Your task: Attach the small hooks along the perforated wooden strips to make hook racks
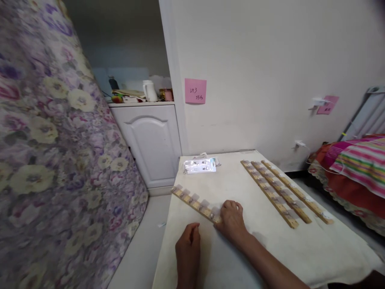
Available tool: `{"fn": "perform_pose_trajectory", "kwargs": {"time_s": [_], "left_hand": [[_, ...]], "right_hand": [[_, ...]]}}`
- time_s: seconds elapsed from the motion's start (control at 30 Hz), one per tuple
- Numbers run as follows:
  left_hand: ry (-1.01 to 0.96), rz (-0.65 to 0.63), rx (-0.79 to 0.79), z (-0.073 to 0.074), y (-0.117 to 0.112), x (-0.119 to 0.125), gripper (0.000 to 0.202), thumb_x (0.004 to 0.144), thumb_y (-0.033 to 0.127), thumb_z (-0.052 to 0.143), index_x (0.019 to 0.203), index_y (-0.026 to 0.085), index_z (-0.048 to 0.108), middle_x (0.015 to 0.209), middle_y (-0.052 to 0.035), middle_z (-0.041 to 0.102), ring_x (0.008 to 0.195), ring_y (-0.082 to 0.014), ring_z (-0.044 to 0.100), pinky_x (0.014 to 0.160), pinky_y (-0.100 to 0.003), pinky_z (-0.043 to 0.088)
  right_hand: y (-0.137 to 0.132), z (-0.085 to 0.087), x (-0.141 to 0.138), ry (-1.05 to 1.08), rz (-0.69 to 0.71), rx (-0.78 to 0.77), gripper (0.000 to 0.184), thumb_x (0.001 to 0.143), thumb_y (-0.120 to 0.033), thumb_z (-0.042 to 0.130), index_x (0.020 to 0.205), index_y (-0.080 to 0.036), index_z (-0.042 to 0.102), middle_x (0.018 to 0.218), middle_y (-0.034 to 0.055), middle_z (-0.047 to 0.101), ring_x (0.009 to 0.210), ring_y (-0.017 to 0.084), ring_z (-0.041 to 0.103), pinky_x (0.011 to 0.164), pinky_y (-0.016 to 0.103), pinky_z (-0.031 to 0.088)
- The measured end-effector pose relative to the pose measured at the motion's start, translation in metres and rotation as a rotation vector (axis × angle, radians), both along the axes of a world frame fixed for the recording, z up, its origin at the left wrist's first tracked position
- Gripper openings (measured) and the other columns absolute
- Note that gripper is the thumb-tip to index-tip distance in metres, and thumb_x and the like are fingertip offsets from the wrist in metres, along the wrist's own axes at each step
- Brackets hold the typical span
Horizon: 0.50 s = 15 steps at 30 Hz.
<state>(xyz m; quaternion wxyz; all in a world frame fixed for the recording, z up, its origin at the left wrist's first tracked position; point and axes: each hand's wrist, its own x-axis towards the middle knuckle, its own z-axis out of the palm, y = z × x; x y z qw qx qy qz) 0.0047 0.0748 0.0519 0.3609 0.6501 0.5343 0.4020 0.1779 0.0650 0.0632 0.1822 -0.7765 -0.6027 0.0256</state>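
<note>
A wooden strip (197,206) with a row of metal hooks and clear plastic tabs lies slantwise on the white-covered table (192,277). My right hand (232,218) is closed on its near right end, fingers curled over the wood. Just below the strip, apart from it, my left hand (189,245) is held with thumb and fingers pressed together. Whatever may be in that pinch is hidden. Further back on the table lies a clear plastic packet (199,165) with small metal pieces inside.
Three similar strips lie side by side at the right: the left one (269,194), the middle one (282,192) and the right one (297,192). A floral curtain (60,160) hangs at the left. Behind are a white cabinet (150,148) and a wall; a bed (357,164) stands at the right.
</note>
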Motion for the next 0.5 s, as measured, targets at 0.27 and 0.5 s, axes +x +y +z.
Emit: {"fn": "perform_pose_trajectory", "kwargs": {"time_s": [0.27,0.5], "left_hand": [[0.047,-0.052,-0.051,-0.003,-0.006,0.010,0.032,0.082,0.043,0.044,0.091,0.020,0.065,0.077,-0.0004,0.069,0.074,-0.0199,0.063,0.067,-0.028,0.047],[0.112,-0.161,-0.048,-0.016,-0.005,0.016,0.036,0.078,0.047,0.045,0.089,0.019,0.065,0.070,-0.0003,0.067,0.066,-0.0190,0.062,0.064,-0.027,0.047]], "right_hand": [[-0.024,0.018,0.069,-0.022,-0.195,0.048,0.021,0.068,-0.034,0.067,0.080,-0.016,0.069,0.099,0.0122,0.061,0.101,0.027,0.048,0.094,0.041,0.026],[-0.023,0.017,0.128,-0.074,-0.487,-0.019,0.028,0.074,-0.037,0.059,0.084,-0.014,0.071,0.105,0.0168,0.061,0.103,0.033,0.050,0.089,0.045,0.030]]}}
